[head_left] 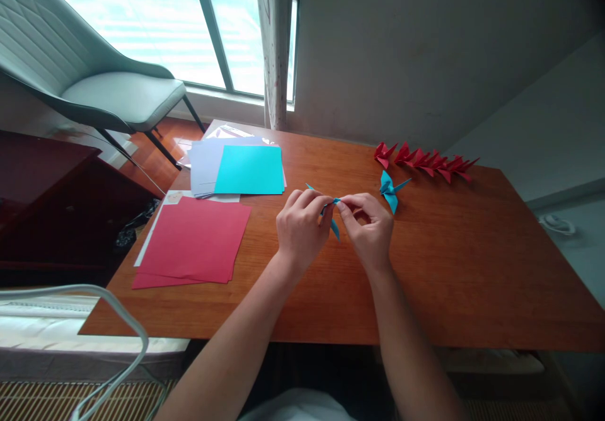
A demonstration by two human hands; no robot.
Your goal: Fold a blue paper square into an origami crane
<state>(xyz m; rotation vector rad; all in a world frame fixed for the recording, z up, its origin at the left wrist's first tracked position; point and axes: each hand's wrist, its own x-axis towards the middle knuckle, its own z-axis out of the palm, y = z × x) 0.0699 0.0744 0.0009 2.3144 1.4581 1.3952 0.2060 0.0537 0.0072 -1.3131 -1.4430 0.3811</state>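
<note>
Between my two hands, above the middle of the table, is a blue origami crane [335,229], mostly covered by fingers. My left hand [302,225] is closed around its body, with one pointed tip poking out behind the knuckles and a wing hanging below. With thumb and forefinger my right hand [369,225] pinches the small end of the crane on its right side. A finished blue paper crane [388,190] rests on the table just beyond my right hand. Behind it, several red paper cranes [432,161] sit in a row near the back edge.
Red paper sheets [193,241] lie at the left of the wooden table [472,270]. Beyond them, a blue sheet [250,170] tops a pale paper stack [203,162]. A chair [123,96] stands past the far left corner, and a white cable [118,307] loops at the lower left.
</note>
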